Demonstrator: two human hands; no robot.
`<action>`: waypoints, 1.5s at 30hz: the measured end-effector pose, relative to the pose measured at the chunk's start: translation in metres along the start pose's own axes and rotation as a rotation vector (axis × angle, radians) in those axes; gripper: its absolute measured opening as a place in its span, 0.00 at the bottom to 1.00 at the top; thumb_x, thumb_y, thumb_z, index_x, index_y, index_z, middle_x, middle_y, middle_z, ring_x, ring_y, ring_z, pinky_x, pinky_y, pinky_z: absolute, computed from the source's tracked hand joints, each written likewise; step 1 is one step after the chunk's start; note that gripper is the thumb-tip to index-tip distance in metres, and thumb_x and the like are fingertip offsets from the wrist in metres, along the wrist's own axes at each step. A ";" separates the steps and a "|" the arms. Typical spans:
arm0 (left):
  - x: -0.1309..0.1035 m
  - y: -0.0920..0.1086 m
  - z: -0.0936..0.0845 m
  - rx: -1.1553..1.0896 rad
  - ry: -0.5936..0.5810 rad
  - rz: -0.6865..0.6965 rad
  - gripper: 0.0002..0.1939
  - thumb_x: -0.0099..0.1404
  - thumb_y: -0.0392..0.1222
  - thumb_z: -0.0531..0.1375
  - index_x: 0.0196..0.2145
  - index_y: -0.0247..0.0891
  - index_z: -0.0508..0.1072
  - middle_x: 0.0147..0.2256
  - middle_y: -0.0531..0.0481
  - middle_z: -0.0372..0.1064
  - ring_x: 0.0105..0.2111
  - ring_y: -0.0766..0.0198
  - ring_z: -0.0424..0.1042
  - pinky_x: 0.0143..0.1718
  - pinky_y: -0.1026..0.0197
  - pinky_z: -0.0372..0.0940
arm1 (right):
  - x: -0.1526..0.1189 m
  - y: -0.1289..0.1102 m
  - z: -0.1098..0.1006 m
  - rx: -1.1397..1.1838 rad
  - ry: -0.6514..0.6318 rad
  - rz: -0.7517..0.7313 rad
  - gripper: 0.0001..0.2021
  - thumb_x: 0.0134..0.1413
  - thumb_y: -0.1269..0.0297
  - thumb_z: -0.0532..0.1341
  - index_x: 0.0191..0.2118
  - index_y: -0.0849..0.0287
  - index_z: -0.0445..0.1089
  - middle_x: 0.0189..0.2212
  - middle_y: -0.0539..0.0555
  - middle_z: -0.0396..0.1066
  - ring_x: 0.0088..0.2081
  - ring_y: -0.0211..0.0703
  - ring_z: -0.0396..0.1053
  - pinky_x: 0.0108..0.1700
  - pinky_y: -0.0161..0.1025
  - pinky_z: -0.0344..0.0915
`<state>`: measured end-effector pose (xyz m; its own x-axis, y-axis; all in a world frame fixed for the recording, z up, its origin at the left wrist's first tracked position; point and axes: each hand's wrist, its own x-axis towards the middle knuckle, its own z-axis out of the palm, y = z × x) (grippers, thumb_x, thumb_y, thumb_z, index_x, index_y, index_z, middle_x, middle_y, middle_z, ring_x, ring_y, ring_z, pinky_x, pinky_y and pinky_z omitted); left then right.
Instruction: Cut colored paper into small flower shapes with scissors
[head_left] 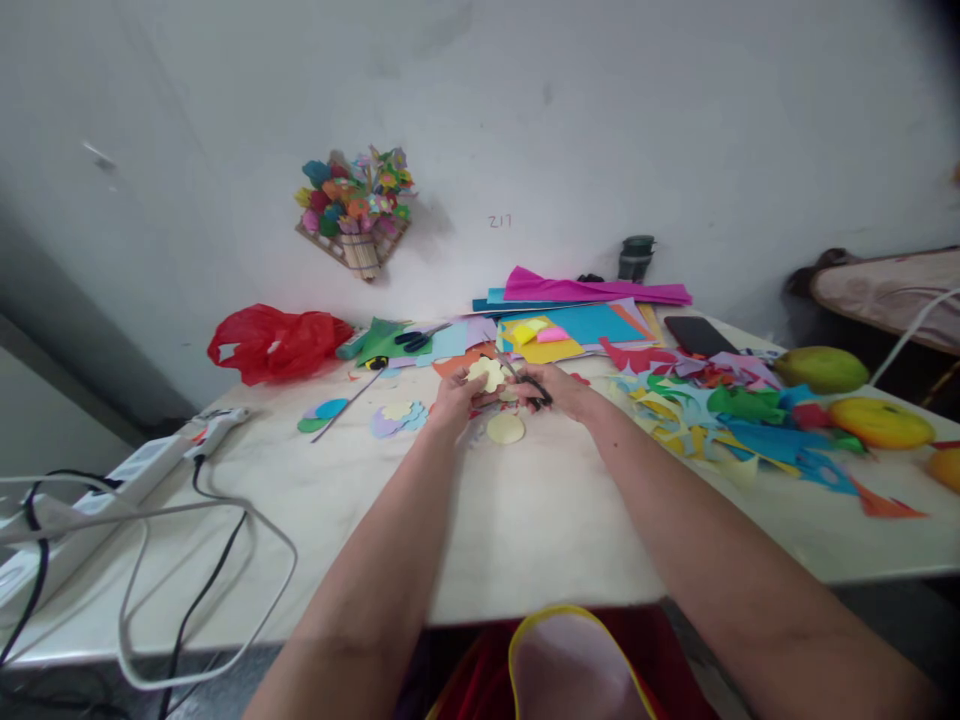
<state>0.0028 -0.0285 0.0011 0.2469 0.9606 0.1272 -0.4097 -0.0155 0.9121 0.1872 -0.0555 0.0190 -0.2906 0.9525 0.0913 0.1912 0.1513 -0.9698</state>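
Observation:
Between the fingers of my left hand [454,395] is a pale yellow paper flower [487,374] with a scalloped edge. My right hand [562,390] grips black-handled scissors [534,388], whose blades point up and left beside the flower. Just below the hands, a pale yellow paper circle [505,429] lies on the table [525,530]. Left of my left hand are lilac, blue and cream scalloped paper cut-outs [397,415]. Farther left rest green and blue paper circles [330,411]. Whether the blades touch the flower I cannot tell.
Paper scraps [697,410] and mangoes [881,422] lie at the right, near a dark phone [701,336]. Colored paper sheets [600,325] are stacked at the back. A red plastic bag [277,342], second scissors [412,341] and a power strip [135,475] with cables are leftward.

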 end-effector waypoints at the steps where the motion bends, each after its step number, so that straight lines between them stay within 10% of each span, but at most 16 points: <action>1: 0.001 0.000 -0.001 0.004 -0.004 0.006 0.16 0.49 0.38 0.71 0.34 0.33 0.73 0.32 0.45 0.75 0.30 0.62 0.76 0.33 0.62 0.71 | 0.000 -0.001 -0.001 -0.016 -0.012 0.007 0.11 0.44 0.62 0.67 0.31 0.61 0.66 0.19 0.48 0.67 0.17 0.32 0.62 0.15 0.29 0.47; 45: 0.003 0.001 -0.008 -0.020 -0.054 -0.086 0.08 0.56 0.32 0.63 0.35 0.27 0.76 0.36 0.39 0.77 0.34 0.59 0.78 0.40 0.61 0.73 | 0.007 0.014 -0.011 -0.228 -0.112 0.091 0.13 0.45 0.58 0.68 0.31 0.60 0.67 0.17 0.46 0.66 0.15 0.29 0.60 0.15 0.28 0.50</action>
<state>-0.0043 -0.0230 -0.0005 0.3284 0.9419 0.0702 -0.4021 0.0722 0.9127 0.1981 -0.0444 0.0085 -0.3621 0.9316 -0.0316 0.4239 0.1344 -0.8957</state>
